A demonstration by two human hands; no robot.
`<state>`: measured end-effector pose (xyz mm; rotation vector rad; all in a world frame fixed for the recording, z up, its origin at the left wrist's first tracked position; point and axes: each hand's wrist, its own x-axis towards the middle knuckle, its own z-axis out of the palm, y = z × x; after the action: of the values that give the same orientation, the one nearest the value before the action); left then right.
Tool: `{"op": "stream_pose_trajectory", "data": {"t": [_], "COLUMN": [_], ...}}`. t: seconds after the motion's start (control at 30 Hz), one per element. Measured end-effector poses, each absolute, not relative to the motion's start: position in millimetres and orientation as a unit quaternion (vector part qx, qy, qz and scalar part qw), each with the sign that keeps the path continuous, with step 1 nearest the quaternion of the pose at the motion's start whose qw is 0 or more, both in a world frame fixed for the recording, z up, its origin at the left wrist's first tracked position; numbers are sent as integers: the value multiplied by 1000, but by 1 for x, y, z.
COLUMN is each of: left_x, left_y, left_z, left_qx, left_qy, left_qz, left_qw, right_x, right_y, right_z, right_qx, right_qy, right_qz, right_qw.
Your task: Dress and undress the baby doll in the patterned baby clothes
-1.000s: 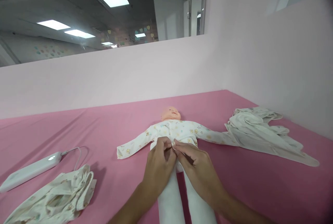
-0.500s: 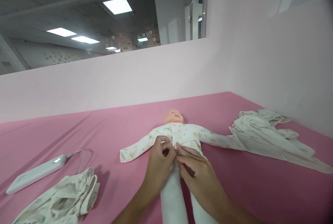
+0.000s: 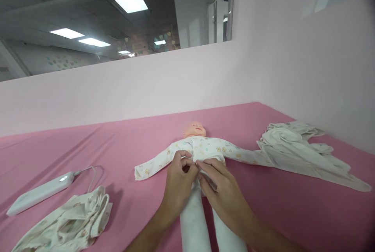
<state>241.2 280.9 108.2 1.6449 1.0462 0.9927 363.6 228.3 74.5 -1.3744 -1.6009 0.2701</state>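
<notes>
the work in hand looked to be the fastening of the printed long-sleeved top (image 3: 206, 148) at its lower front, though the fingertips hid whatever was being joined. the left hand (image 3: 180, 185) was pinched closed on cloth there; the right hand (image 3: 224, 189) pinched the same spot from the three o'clock side, its index finger reaching across so that the tips nearly met. the top was on the baby doll (image 3: 195, 129), which lay on its back on the pink tabletop (image 3: 140, 138), head at twelve o'clock from the hands, white legs (image 3: 195, 220) at six. one sleeve pointed to nine o'clock; the other ran toward three, up to a crumpled pale garment (image 3: 293, 142), and where it ended could not be told.

the next move seemed to call for a steady left pinch while the right fingertips brought the other edge to it, without bunching the cloth.

against the frame half a second earlier, the right hand's fingers had straightened and parted more from its thumb, with white cloth showing between; the left hand had hardly altered. the folded printed garment (image 3: 70, 220) at eight o'clock and the white corded device (image 3: 41, 193) near nine had stayed put.
</notes>
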Motion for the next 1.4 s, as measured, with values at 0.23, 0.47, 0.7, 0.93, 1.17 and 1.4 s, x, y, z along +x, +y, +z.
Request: {"op": "stream_pose_trajectory", "data": {"t": [0.23,0.47,0.7,0.93,1.17,1.4], "left_x": [242,242,243,236,234,229], "left_y": [285,283,279,286,290,285], "left_z": [109,112,114,114,118,116], "left_qx": [642,631,617,591,584,691], "left_qy": [435,443,437,428,437,440], "left_qz": [401,402,396,383,360,364], "left_qw": [488,494,521,566,581,443], "right_x": [362,362,362,364,364,376], "right_y": [226,227,226,228,227,230], "right_z": [77,77,75,76,76,79], "right_qx": [-562,-562,-558,-554,-558,-579], "right_qy": [-648,-638,-666,-683,-674,-673], "right_qz": [115,128,96,35,60,71], "right_qw": [500,511,485,474,480,455]}}
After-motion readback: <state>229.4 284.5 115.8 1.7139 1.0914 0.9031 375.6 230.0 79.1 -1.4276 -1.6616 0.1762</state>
